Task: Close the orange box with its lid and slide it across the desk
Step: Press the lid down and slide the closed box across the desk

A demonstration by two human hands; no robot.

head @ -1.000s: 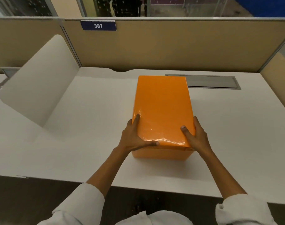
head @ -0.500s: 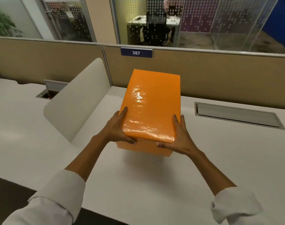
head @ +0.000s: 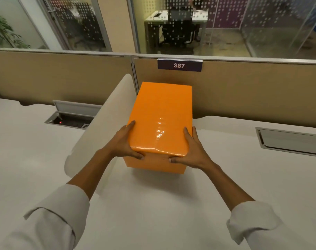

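The orange box [head: 154,164] stands on the white desk [head: 171,204] with its glossy orange lid [head: 160,118] seated on top. Its far end reaches close to the beige partition under the "387" sign. My left hand [head: 123,143] grips the near left corner of the lid, fingers along the side and thumb on the front edge. On the near right corner sits my right hand [head: 191,150], gripping the same way. Both arms are stretched forward.
A white curved divider panel [head: 99,127] stands just left of the box, almost touching my left forearm. The beige partition [head: 243,94] runs along the desk's back. A closed cable hatch [head: 290,141] lies at the right, an open one [head: 70,120] beyond the divider.
The box has slid away from me toward the back partition and nearer the divider, both hands staying on its near corners. My view has tilted up.
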